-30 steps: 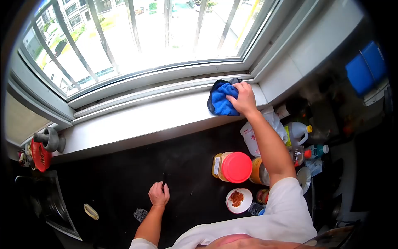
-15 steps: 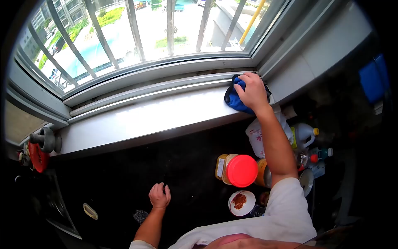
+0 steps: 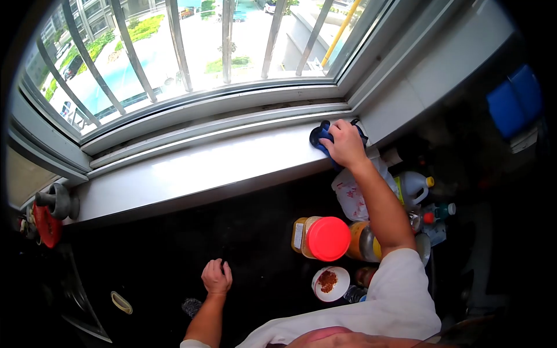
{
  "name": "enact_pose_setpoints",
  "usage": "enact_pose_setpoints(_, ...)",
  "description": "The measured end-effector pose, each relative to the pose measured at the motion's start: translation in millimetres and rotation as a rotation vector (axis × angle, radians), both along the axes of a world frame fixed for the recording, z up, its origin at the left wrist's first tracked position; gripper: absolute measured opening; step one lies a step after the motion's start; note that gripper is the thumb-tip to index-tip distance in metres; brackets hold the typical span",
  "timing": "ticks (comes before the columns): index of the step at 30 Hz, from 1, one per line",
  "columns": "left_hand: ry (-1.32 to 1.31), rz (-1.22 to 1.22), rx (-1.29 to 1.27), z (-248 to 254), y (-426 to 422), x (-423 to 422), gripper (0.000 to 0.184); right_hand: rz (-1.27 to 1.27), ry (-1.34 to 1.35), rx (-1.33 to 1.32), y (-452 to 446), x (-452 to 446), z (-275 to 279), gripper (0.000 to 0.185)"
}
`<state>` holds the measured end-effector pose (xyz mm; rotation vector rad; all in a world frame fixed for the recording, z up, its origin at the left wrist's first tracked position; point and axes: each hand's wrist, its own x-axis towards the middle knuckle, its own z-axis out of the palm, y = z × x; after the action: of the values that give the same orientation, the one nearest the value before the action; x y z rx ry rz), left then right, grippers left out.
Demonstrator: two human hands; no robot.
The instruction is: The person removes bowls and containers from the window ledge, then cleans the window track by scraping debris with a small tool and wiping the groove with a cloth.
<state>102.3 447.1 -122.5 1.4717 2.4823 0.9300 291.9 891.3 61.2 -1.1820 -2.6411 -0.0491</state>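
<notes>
My right hand (image 3: 347, 144) is closed on a blue cloth (image 3: 326, 137) with dark edging, bunched under the palm. It presses the cloth against the right end of the white windowsill (image 3: 209, 165), close to the window track. Farther down, my left hand (image 3: 216, 276) leans on the black countertop (image 3: 174, 238) with its fingers curled in. Nothing shows in that hand.
Below the right forearm stand a red-lidded jar (image 3: 328, 238), a white bag (image 3: 350, 194), a bowl with red flakes (image 3: 331, 283) and several bottles. A stone mortar (image 3: 60, 201) sits at the sill's left end. Barred window panes (image 3: 197, 52) rise behind the sill.
My right hand and the cloth have slid slightly toward me on the sill, and the cloth is bunched smaller. The whole view has shifted a little. My left hand stays on the countertop.
</notes>
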Motion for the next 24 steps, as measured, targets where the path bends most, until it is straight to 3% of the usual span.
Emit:
enact_pose_setpoints(1, 0.002, -0.004, 0.0, -0.3, -0.3, 0.0, 0.012, 0.077, 0.141, 0.095, 3.4, 5.5, -2.1, 0.022)
enact_pose_setpoints(4, 0.01, -0.009, 0.0, -2.2, -0.9, -0.4, 0.012, 0.051, 0.361, 0.284, 10.0, 13.7, 4.6, 0.016)
enact_pose_setpoints(9, 0.024, -0.01, -0.003, -2.9, -0.3, -0.6, 0.011, -0.024, 0.665, 0.333, 25.6, 21.1, 17.2, 0.016)
enact_pose_setpoints(13, 0.022, -0.018, 0.002, -1.2, 0.8, -1.0, 0.011, -0.118, 0.891, -0.175, 22.9, 27.0, 27.8, 0.016)
enact_pose_setpoints(16, 0.027, -0.015, 0.001, 0.0, 0.2, -0.5, 0.011, -0.031, 0.97, -0.363, 25.4, 31.9, 33.1, 0.019)
enact_pose_setpoints(19, 0.013, -0.012, -0.018, -0.7, 0.4, -0.6, 0.011, -0.196, 0.745, 0.488, 36.8, 31.9, 40.6, 0.02)
enact_pose_setpoints(22, 0.021, -0.012, -0.012, -3.6, -0.6, -1.2, 0.01, -0.31, 0.768, 0.546, 33.5, 18.5, 65.8, 0.02)
enact_pose_setpoints(24, 0.027, -0.01, 0.008, -4.1, -0.2, -0.5, 0.01, -0.369, 0.729, 0.562, 52.5, 11.6, 48.6, 0.023)
